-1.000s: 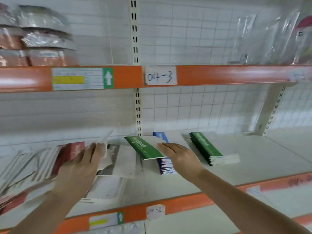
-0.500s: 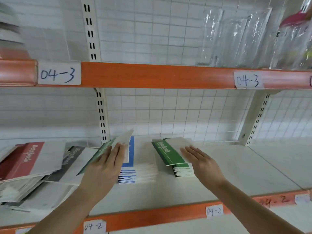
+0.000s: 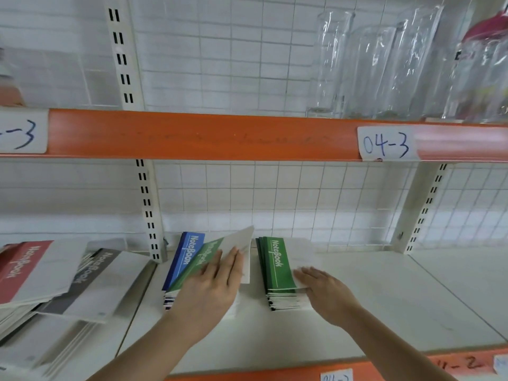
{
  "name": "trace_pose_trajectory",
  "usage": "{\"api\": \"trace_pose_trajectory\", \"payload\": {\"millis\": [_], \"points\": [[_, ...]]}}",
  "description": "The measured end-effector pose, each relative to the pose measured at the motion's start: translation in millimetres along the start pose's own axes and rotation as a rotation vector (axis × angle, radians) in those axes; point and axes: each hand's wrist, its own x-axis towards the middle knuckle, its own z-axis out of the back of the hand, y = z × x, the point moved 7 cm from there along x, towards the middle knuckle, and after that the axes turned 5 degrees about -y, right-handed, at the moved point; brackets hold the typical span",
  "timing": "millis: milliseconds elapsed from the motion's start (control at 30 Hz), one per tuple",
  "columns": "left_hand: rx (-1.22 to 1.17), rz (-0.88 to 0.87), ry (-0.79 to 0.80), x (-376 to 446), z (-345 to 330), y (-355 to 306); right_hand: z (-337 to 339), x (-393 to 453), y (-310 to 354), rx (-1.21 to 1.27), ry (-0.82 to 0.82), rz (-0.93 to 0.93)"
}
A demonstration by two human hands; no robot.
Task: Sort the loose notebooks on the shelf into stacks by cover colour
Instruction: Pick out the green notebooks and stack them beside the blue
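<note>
The left hand [image 3: 211, 287] holds one green notebook [image 3: 217, 259] above one blue stack [image 3: 182, 266]. The right hand [image 3: 327, 294], fingers straight, presses one green stack [image 3: 276, 266]. Left of both hands lies one loose pile [image 3: 55, 281].

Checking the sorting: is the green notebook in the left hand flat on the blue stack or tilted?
Tilted: the green notebook angles up over the blue stack, held by the left hand.

Flat white metal shelf board [image 3: 384, 303] edged by an orange front rail [image 3: 192, 134]; rail labels white with blue handwritten figures [image 3: 386, 144]. Backing: white wire grid panel [image 3: 275, 193], square-meshed. Slotted cream upright post [image 3: 148, 204] with paired black slots. Stack of green-banded, white-covered notebooks [image 3: 277, 266], white lettering on the band. Blue-banded notebook stack [image 3: 187, 257], lettered white. Loose green-and-white notebook [image 3: 217, 251] above it. At left, red-banded notebook [image 3: 19, 268] and dark grey-banded notebook [image 3: 90, 276], both otherwise white.
</note>
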Motion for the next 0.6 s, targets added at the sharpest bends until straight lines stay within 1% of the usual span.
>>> {"api": "trace_pose_trajectory", "payload": {"millis": [100, 233, 300, 333, 400, 433, 500, 600], "points": [[-0.010, -0.014, 0.006, 12, -6, -13, -3, 5, -4, 0.036, 0.062, 0.012], [0.013, -0.068, -0.022, 25, -18, -34, 5, 5, -5, 0.141, 0.090, 0.056], [0.011, -0.096, -0.021, 34, -29, -48, 8, 2, -7, 0.135, 0.117, 0.074], [0.011, -0.097, -0.007, 40, -35, -55, 10, 0, -11, 0.123, 0.115, 0.051], [0.023, -0.106, 0.039, 53, -49, -71, 17, -3, -25, 0.121, 0.078, -0.058], [0.025, -0.122, 0.082, 59, -56, -81, 21, -6, -32, 0.117, 0.050, -0.109], [-0.005, -0.138, 0.269, 68, -73, -98, 28, -12, -42, 0.090, 0.009, -0.181], [-0.121, -0.074, 0.542, 76, -88, -112, 38, -20, -50, 0.038, -0.052, -0.226]]}}
